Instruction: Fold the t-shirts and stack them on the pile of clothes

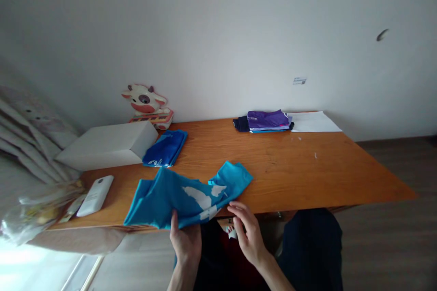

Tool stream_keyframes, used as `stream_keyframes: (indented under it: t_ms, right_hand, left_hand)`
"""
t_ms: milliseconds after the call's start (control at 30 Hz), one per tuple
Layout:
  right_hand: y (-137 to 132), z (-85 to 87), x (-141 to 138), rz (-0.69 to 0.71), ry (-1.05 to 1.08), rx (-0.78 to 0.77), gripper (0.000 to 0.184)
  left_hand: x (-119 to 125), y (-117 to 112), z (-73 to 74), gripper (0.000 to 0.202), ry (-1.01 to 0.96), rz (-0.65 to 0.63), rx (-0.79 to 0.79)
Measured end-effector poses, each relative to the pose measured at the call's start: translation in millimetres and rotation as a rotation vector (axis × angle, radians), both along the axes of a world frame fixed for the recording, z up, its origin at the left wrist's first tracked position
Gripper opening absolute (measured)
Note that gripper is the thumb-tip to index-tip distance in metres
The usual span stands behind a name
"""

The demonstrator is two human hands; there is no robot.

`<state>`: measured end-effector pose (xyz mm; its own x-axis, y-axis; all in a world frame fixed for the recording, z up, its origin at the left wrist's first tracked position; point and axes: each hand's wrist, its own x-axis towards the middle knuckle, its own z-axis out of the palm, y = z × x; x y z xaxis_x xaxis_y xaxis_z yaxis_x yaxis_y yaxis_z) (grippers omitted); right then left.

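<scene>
A bright blue piece of fabric (164, 198) with white printed shapes lies loosely folded across the front edge of the table, its right end raised in a bent flap. My left hand (186, 241) grips its lower edge, thumb on top and the other fingers hidden underneath. Just right of the print, my right hand (247, 232) has its fingers apart, with the fingertips close to the fabric's lower edge. Whether they touch it I cannot tell.
On the wooden table (290, 168) a folded dark blue cloth (167, 148) lies beside a white box (109, 143). Behind stands a cow toy keyboard (146, 104). A white device (95, 195) and plastic bag (30, 218) are left; folded purple cloth (268, 119) and white paper (316, 122) lie at the back.
</scene>
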<state>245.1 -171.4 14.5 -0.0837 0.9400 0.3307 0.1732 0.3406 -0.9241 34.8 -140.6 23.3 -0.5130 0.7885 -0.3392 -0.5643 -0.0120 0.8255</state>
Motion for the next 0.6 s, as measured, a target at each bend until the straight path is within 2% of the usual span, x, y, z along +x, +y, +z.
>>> stream_keyframes:
  t_ms: [100, 167, 233, 300, 333, 433, 533, 600]
  right_hand:
    - [35, 18.9, 3, 0.099, -0.181, 0.177, 0.039]
    - [61, 24.0, 2, 0.152, -0.252, 0.22, 0.043]
    - [88, 20.6, 1, 0.17, -0.342, 0.224, 0.046]
    - [113, 9.1, 2, 0.107, -0.451, 0.196, 0.043]
    - [122, 1.3, 3, 0.049, -0.505, 0.173, 0.045]
    - [141, -22.0, 11, -0.109, -0.639, 0.114, 0.065]
    - [149, -34.9, 27, -0.179, -0.716, 0.103, 0.067]
    - [157, -36.2, 46, -0.229, -0.751, 0.103, 0.065]
  left_hand:
    - [-35, -22, -21.2, 0.042, -0.069, 0.028, -0.153]
    - [-50, -39, -36.1, 0.042, -0.081, 0.001, -0.187]
    - [-61, -53, -46.9, 0.036, -0.085, -0.012, -0.204]
    - [-69, -61, -51.8, 0.029, -0.087, -0.012, -0.219]
    - [-73, -64, -52.1, 0.027, -0.082, 0.003, -0.219]
    - [-86, -61, -45.6, 0.027, -0.031, 0.088, -0.157]
    - [-95, -43, -32.5, 0.03, 0.085, 0.112, -0.072]
    - [-92, -24, -23.9, 0.028, 0.173, 0.047, -0.096]
